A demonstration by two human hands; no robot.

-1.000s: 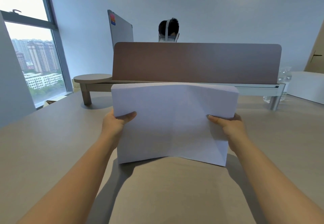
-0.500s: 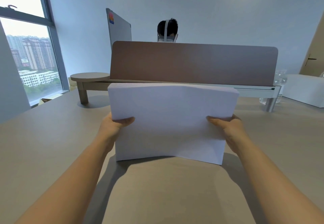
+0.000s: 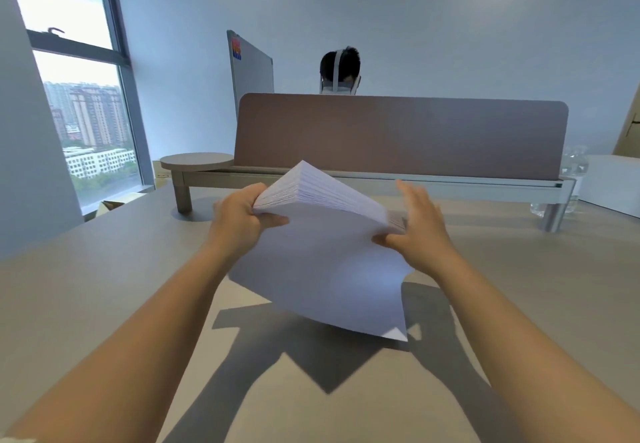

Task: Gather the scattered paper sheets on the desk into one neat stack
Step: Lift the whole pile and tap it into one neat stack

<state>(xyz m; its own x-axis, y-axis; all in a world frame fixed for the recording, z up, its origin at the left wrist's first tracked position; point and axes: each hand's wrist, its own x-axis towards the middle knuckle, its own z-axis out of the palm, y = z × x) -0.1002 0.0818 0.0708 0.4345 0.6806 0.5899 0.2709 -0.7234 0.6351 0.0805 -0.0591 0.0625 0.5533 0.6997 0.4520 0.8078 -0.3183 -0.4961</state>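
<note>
A thick stack of white paper sheets [image 3: 322, 262] hangs tilted above the beige desk [image 3: 104, 286], one corner pointing down and its edge fanned toward me. My left hand [image 3: 235, 220] grips the stack's upper left corner, thumb on the front sheet and fingers curled behind. My right hand [image 3: 419, 231] lies against the stack's right edge with its fingers straight and spread upward, and its thumb touches the front sheet. The stack's shadow falls on the desk below. No loose sheets lie on the visible desk.
A brown divider panel [image 3: 398, 134] on a metal rail crosses the desk's far side, with a round shelf [image 3: 197, 162] at its left end. A person's head [image 3: 339, 68] shows behind it. A water bottle [image 3: 575, 172] and white box [image 3: 613, 182] sit far right.
The stack, held upright on its long edge before, has been lifted and turned onto a corner. My right hand has loosened, with its fingers straightened; my left hand still grips.
</note>
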